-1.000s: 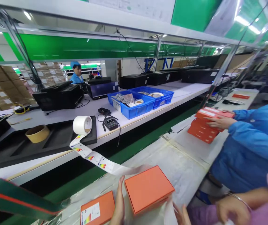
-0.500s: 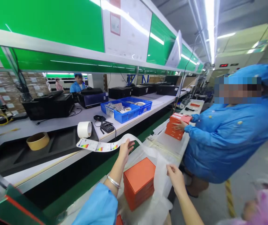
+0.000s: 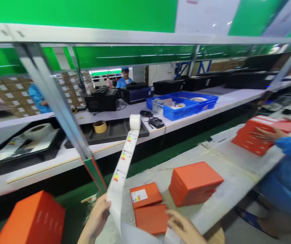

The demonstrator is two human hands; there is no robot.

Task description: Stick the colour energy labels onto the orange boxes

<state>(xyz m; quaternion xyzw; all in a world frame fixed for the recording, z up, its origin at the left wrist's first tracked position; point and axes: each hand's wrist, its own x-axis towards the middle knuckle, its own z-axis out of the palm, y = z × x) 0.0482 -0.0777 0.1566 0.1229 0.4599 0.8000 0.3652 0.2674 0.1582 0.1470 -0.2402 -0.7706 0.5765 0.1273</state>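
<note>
My left hand [image 3: 97, 217] is closed on the edge of a white strip of labels [image 3: 121, 166] printed with coloured energy bars. From a label roll [image 3: 135, 122] on the bench, the strip runs down past my fingers, its lower part bending out to the right. My right hand [image 3: 185, 228] is slightly blurred, fingers curled together at the right edge of an orange box [image 3: 152, 219]; what they pinch, if anything, I cannot make out. Just behind lies another orange box [image 3: 154, 191] bearing a white label. A stack of orange boxes [image 3: 196, 183] stands to the right.
Orange boxes [image 3: 31, 220] stand at the lower left, beside a metal post [image 3: 59, 101]. The bench holds tan tape [image 3: 100, 126], a black charger-like device [image 3: 156, 122] and blue bins [image 3: 176, 112]. At right, a co-worker's hands [image 3: 267, 134] hold orange boxes [image 3: 254, 135].
My view has swung left. The strip now slopes down toward me instead of stretching rightward. My right hand has come in beside the low orange boxes; the stack now sits to its right.
</note>
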